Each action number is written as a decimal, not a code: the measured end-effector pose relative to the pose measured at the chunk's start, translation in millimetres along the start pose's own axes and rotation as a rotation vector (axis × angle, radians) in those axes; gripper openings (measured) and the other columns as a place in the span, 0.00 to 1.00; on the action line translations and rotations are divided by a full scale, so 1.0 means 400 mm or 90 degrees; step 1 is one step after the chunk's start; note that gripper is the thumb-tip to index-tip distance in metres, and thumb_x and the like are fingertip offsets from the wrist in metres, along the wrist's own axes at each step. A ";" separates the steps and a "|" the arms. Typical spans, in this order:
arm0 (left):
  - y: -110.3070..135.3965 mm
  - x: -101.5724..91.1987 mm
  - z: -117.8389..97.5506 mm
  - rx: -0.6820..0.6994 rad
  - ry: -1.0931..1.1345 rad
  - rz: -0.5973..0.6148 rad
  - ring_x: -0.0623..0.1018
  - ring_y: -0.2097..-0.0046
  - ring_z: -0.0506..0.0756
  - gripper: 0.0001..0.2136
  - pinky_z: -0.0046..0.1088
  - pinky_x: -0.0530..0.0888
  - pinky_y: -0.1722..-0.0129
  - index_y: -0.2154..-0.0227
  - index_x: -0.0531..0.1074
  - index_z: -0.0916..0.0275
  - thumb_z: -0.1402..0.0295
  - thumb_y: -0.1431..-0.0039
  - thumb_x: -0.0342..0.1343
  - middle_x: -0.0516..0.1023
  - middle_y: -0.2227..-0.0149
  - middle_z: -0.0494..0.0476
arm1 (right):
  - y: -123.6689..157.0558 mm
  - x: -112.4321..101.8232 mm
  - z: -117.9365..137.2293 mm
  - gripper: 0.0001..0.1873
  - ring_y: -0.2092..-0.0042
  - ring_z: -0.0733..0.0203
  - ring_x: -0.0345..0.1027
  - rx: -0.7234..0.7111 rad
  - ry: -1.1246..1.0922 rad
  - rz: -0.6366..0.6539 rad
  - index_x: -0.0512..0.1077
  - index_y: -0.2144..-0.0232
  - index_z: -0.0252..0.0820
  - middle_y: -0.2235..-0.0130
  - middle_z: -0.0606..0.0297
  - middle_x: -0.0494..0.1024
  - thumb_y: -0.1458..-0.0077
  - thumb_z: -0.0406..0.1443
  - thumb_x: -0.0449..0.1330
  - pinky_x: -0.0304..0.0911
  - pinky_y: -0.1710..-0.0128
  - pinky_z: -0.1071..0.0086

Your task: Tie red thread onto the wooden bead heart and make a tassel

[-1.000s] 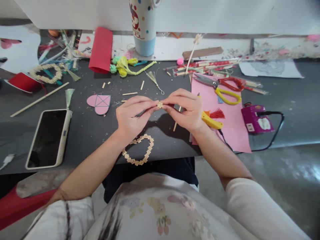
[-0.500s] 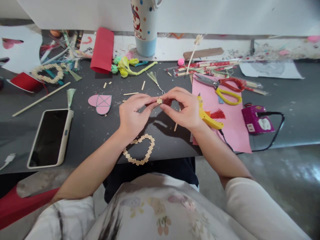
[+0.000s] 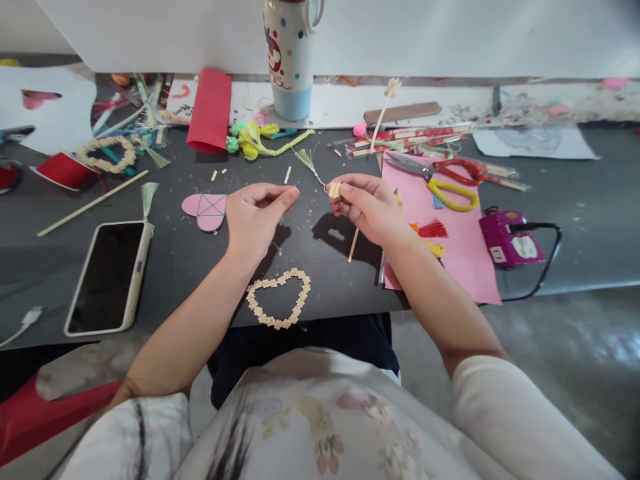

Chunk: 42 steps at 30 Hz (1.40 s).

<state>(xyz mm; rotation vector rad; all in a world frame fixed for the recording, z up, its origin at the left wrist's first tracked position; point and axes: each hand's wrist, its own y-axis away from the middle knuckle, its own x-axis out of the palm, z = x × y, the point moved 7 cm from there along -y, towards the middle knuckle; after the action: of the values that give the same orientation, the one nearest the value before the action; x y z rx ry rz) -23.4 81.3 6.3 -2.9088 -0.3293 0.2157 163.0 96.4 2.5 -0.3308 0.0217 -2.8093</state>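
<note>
My right hand (image 3: 367, 207) pinches a small pale wooden flower piece (image 3: 334, 190) between thumb and fingers, above the dark table (image 3: 175, 267). My left hand (image 3: 256, 215) hovers a little to the left, fingers curled and pressed together, with nothing visible in them. A heart outline made of small wooden flowers (image 3: 279, 298) lies near the table's front edge below both hands. A thin wooden stick (image 3: 353, 245) lies under my right hand.
A phone (image 3: 111, 275) lies at the left. A pink paper heart (image 3: 204, 209), a red paper roll (image 3: 211, 110), a spotted bottle (image 3: 289, 57), scissors (image 3: 440, 180) on pink paper (image 3: 465, 260), and a purple corded device (image 3: 507, 237) surround the hands. Short stick pieces are scattered about.
My hands have moved apart. The flower piece, held between both hands before, is now in my right hand alone. My left hand has drawn back to the left.
</note>
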 end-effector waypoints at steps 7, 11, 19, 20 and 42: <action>-0.006 0.008 -0.017 0.048 -0.108 0.047 0.79 0.66 0.51 0.05 0.27 0.75 0.65 0.69 0.80 0.60 0.67 0.49 0.63 0.82 0.67 0.52 | -0.003 0.006 -0.019 0.10 0.70 0.73 0.64 0.083 -0.140 0.034 0.76 0.69 0.42 0.70 0.69 0.72 0.50 0.42 0.67 0.63 0.71 0.77; 0.014 0.052 -0.022 0.017 -0.017 0.169 0.80 0.63 0.52 0.07 0.28 0.76 0.62 0.67 0.80 0.60 0.66 0.50 0.65 0.83 0.65 0.54 | -0.006 0.012 -0.036 0.11 0.75 0.76 0.56 0.108 -0.161 0.036 0.76 0.68 0.41 0.74 0.74 0.68 0.52 0.41 0.69 0.57 0.76 0.79; 0.029 0.092 0.013 -0.067 0.081 0.278 0.76 0.72 0.51 0.16 0.29 0.73 0.70 0.69 0.79 0.63 0.55 0.55 0.68 0.81 0.72 0.56 | -0.002 0.034 -0.050 0.12 0.71 0.74 0.63 0.128 -0.115 0.040 0.77 0.68 0.40 0.69 0.70 0.75 0.55 0.40 0.70 0.55 0.75 0.78; 0.029 0.093 0.015 -0.069 0.089 0.279 0.76 0.73 0.50 0.15 0.28 0.73 0.71 0.70 0.79 0.63 0.55 0.54 0.67 0.80 0.73 0.55 | 0.000 0.037 -0.049 0.12 0.70 0.73 0.65 0.126 -0.107 0.044 0.76 0.69 0.40 0.68 0.70 0.76 0.55 0.40 0.70 0.56 0.74 0.77; 0.021 0.035 -0.056 0.191 -0.071 0.083 0.78 0.65 0.50 0.04 0.27 0.75 0.64 0.70 0.80 0.58 0.67 0.49 0.65 0.81 0.68 0.52 | 0.006 0.029 -0.074 0.08 0.72 0.73 0.64 0.254 -0.212 0.000 0.73 0.72 0.36 0.73 0.68 0.71 0.49 0.37 0.66 0.63 0.73 0.77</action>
<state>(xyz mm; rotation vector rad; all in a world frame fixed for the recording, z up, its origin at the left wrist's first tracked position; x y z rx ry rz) -4.5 72.4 24.3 -2.6266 -0.1124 0.4110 146.2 89.9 -23.8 -0.6860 -0.6007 -2.6373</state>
